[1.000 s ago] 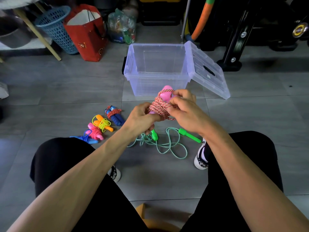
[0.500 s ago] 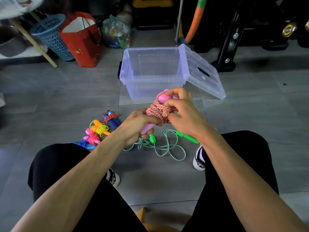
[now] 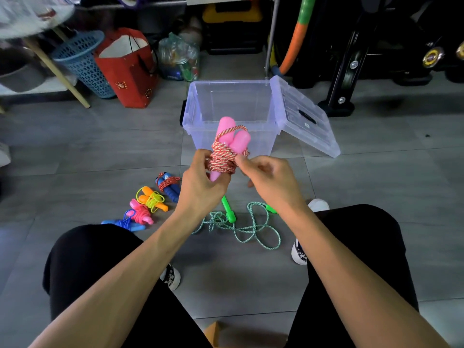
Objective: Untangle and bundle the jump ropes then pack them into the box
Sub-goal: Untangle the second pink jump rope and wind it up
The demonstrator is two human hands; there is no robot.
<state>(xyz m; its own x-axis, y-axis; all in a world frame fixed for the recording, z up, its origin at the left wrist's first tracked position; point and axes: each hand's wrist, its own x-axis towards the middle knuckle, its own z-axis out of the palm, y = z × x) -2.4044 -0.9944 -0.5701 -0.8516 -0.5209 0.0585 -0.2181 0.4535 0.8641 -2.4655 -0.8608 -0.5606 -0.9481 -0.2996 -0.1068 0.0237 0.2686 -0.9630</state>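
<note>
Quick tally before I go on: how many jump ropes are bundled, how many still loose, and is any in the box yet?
Bundled, on the floor: 4 (blue-handled with red cord, orange, pink, blue)
Bundled, in the hands: 1 (pink-handled bundle)
Loose: 1 (green rope)
In the box: 0
Total: 6

1. I read this as a home storage corner or garage with a grey tiled floor (image 3: 75, 156).
2. Behind the clear plastic box (image 3: 231, 109) stand a red paper bag (image 3: 125, 71), a blue laundry basket (image 3: 82, 61) and a yellow-lidded toolbox (image 3: 232, 23).
3. Right of the box sits black equipment (image 3: 351, 59), possibly exercise gear.
</note>
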